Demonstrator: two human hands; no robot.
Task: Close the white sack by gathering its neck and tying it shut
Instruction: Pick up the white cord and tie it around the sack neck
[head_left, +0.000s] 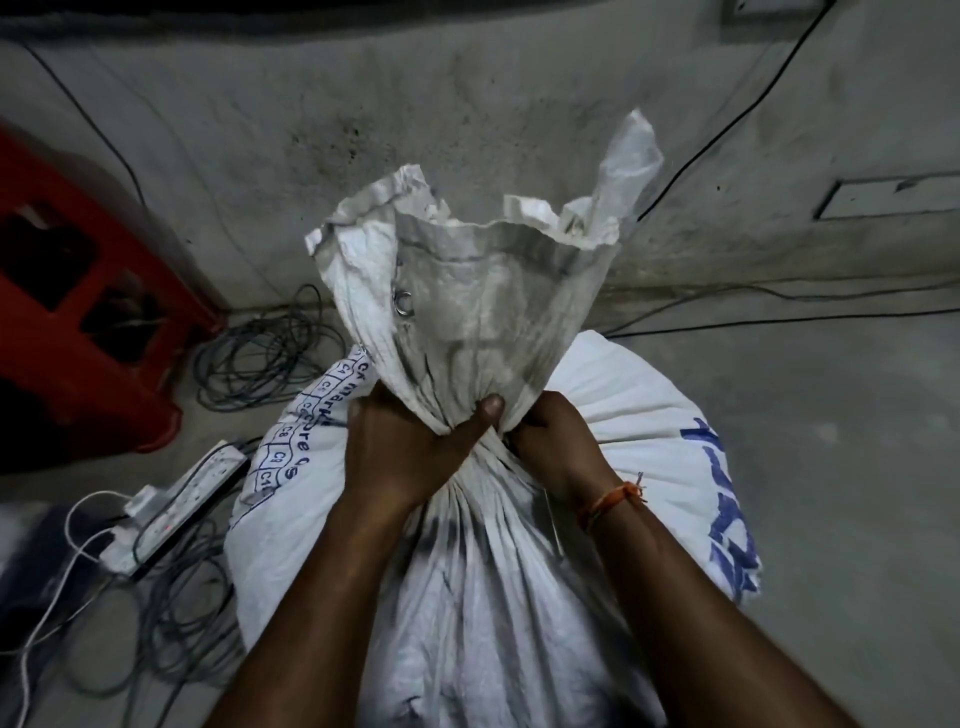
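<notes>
1. Standing upright at near centre on the floor (779, 415): the white sack (467, 597), full-bodied, blue print on left and right flanks, long axis running from near to far up the view.
2. Clamping the neck (475, 457) from the left: the left hand (405, 447), closed tight around the gathered cloth, thumb lying across the front of the pinch.
3. Gripping the same pinch from the right: the right hand (553, 441), closed on the folds, touching the left thumb; orange thread at the wrist.
4. Sitting level, both hands; neither clearly nearer the neck.
5. Flaring beyond the fists, far side: the loose mouth (483, 270), still open, not yet tied; no cord identifiable.
6. Judging the coming move: winding or knotting around the neck just past the fists, across the long axis.
7. Lying far left: cables (260, 358) and a red stool (78, 291).
</notes>
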